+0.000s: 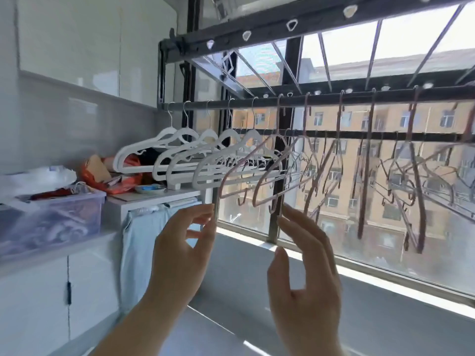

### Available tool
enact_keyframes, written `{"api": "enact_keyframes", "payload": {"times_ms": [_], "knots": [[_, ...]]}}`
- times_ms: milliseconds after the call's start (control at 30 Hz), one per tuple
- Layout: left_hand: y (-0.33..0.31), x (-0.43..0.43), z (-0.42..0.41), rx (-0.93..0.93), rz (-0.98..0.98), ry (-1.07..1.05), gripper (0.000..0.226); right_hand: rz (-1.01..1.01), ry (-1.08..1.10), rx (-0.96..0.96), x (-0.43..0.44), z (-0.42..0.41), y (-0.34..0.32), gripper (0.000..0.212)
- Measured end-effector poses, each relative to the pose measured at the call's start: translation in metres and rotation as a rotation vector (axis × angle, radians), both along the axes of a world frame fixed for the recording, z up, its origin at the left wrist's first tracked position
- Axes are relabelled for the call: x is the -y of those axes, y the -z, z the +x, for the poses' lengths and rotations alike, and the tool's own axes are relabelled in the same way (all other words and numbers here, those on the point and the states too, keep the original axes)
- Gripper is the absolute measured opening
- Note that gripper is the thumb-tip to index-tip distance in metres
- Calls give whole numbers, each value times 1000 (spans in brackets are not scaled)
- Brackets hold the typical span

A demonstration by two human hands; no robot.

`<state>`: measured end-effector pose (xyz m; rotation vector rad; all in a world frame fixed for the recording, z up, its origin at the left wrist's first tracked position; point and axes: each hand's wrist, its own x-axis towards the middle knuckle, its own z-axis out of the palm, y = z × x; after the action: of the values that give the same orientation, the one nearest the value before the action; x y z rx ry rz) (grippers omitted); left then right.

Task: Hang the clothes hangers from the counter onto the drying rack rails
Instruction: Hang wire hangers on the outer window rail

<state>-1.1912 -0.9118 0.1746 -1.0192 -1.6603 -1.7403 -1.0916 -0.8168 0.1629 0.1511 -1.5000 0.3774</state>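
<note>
Hangers (168, 132) are being carried all along the rail (257, 102), work seemingly ending; left hand (180, 242) and right hand (305, 273) are being held open, empty.

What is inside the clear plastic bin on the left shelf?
Through the wall of the clear bin only blurred dark and pale shapes show, too unclear to name. A red item and a white plastic bag lie across its top, hiding the rest.
</note>
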Motion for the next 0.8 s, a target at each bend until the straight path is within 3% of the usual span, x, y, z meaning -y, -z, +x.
{"api": "enact_keyframes", "payload": {"times_ms": [267,433,533,667,800], "knots": [[-15,-9,-78,-134,50,-48,11,-29,34,-12,-3,-58,12,41],[-20,-8,-120,-286,113,-164,22,35,118,-1,-3,-75,11,31],[-23,-2,-142,-284,102,-123,27,21,185,-20,1,-83,11,37],[-23,10,-171,-334,87,-65,28,56,269,-93,24,-102,6,26],[-22,27,-206,-358,142,-44,27,91,270,-26,53,-142,7,26]]}}
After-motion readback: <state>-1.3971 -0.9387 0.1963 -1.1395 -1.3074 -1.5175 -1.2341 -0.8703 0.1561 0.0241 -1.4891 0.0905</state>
